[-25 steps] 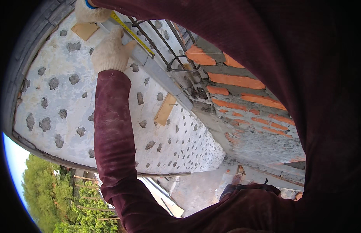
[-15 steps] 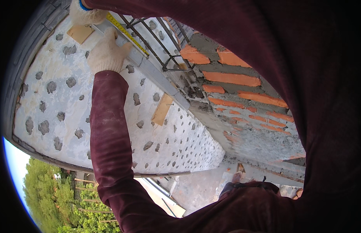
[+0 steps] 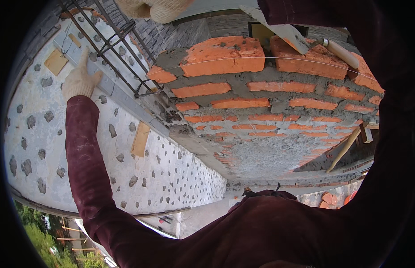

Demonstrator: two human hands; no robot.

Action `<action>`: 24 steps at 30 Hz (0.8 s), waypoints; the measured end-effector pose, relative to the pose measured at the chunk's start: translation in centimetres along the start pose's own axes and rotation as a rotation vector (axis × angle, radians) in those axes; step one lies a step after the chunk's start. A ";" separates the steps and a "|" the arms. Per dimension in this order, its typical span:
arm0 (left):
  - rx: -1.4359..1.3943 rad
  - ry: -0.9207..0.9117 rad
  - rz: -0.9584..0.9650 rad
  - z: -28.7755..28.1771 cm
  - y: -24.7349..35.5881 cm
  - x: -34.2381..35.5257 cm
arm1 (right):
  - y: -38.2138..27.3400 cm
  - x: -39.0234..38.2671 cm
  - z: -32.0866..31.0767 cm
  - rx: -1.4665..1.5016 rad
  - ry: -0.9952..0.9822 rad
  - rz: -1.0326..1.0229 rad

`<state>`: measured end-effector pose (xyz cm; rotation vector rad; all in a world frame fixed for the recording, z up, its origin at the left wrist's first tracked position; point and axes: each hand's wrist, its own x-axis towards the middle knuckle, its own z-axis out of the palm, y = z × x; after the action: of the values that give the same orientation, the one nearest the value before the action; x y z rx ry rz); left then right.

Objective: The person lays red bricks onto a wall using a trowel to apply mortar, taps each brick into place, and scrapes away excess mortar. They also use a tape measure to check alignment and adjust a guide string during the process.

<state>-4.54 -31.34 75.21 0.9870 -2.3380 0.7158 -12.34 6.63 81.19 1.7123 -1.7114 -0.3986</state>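
"Where was the left hand?"

"Far over to the left. The left hand (image 3: 80, 82), in a cream knitted glove, had its forefinger laid over the long, flat, pale grey strip (image 3: 129, 102), with the thumb spread away from it. A wide grip, then, though I couldn't make out how the other fingers sat."

"And the strip itself?"

"It ran aslant across the white plastered wall (image 3: 47, 139) with its rough grey pits, from the upper left down toward the corner by the brickwork. A squarish tan wooden board (image 3: 56, 61) sat at its left edge, near the glove, and a longer tan wooden piece (image 3: 140, 139) lay farther down that same edge."

"Was there room on the other side?"

"Not much. The cage of dark steel bars (image 3: 121, 33) stood close along the right edge, between the strip and the orange brick wall (image 3: 222, 56) with grey mortar."

"What about the right hand?"

"Only part of the cream-gloved right hand (image 3: 157, 8) showed, high up and well apart from the left. I couldn't tell whether it gripped anything."

"And along the top bricks?"

"A steel trowel with a wooden handle (image 3: 293, 38) rested there, just below the maroon right sleeve (image 3: 308, 12). A thin white string (image 3: 266, 57) crossed the wall's upper face."
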 end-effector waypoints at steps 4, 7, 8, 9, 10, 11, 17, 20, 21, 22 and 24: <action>-0.057 0.008 0.025 1.5 -0.2 0.9 | 3.0 -4.4 -1.7 -0.063 -0.141 0.099; -0.025 -0.018 0.021 2.8 -3.0 1.3 | 8.6 -8.4 -1.0 0.032 -0.263 0.224; 0.042 -0.037 0.019 3.1 -5.6 0.3 | 10.5 -9.9 1.8 0.128 -0.237 0.278; -0.049 0.023 0.051 4.1 -3.1 2.3 | 12.0 -14.5 -0.7 0.081 -0.290 0.415; -0.092 0.029 0.063 5.0 -1.3 3.2 | 12.9 -18.5 -0.4 0.077 -0.320 0.582; -0.053 0.011 0.048 4.6 -2.4 2.8 | 13.7 -22.0 2.6 0.133 -0.298 0.707; -0.052 0.057 0.094 5.5 -7.7 2.9 | 12.3 -33.8 11.6 0.415 -0.248 1.147; 0.015 0.016 0.112 3.8 -1.2 1.3 | 11.7 -38.7 14.7 0.216 -0.107 0.943; 0.058 -0.001 0.133 2.2 -0.4 -0.1 | 11.2 -37.4 14.5 0.427 -0.245 1.118; 0.048 -0.002 0.112 2.0 -0.2 -0.1 | 11.0 -38.0 14.1 0.364 -0.242 1.125; 0.056 0.019 0.110 0.0 -0.2 -0.5 | 11.9 -41.7 16.2 0.269 -0.116 1.038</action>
<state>-4.09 -31.20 75.01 0.8767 -2.3821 0.8342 -35.61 44.06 67.07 0.7479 -2.5292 0.2282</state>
